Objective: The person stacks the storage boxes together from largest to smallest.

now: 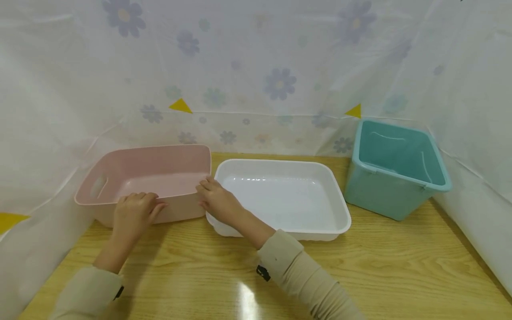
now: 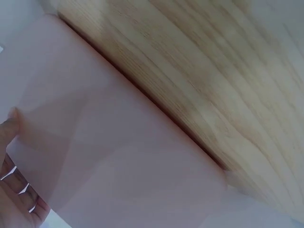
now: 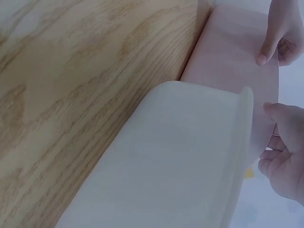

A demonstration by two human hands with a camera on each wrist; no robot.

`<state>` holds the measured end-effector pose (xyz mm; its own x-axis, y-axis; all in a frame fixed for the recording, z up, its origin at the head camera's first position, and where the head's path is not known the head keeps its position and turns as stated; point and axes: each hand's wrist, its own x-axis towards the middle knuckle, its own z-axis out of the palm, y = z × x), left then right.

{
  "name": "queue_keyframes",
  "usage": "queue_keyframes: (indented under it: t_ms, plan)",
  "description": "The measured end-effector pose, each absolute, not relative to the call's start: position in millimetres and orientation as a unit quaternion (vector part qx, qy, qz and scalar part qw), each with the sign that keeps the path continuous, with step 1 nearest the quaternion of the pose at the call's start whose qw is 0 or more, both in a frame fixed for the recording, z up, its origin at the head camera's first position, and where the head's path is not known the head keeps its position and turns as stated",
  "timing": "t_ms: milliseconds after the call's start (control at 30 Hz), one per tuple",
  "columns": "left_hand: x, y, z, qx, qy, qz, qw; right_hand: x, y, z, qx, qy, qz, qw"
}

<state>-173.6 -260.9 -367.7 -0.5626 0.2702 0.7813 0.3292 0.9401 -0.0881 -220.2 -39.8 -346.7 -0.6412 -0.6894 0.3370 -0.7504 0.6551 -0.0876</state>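
A pink plastic bin (image 1: 180, 208) with a cut-out handle in its left end stands on the left of the table. My left hand (image 1: 134, 215) grips its near rim, fingers over the edge and thumb (image 2: 13, 118) against the outer wall. At the bin's near right corner, my right hand (image 1: 220, 202) pinches the same rim, its thumb outside in the right wrist view. Right beside the bin is a shallow white tray (image 1: 276, 233), its left end partly under my right hand and forearm. The insides of bin and tray show no contents.
A teal bin (image 1: 384, 195) stands at the back right, turned at an angle, close to the white tray. Flowered white sheeting (image 1: 248, 80) hangs behind and along both sides. The wood-grain table (image 1: 208, 275) runs toward me in front of the containers.
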Motion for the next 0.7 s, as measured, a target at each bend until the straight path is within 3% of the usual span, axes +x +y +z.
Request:
queue_keyframes:
  t_ms: [433, 700]
  plan:
    - [-177, -247, -368, -0.131, -0.886, -0.031, 0.443, -214, -45, -346, 0.417, -0.892, 0.069, 0.159]
    - [-176, -240, -366, -0.105, -0.901, -0.038, 0.420, -219, -43, -346, 0.415, -0.894, 0.084, 0.149]
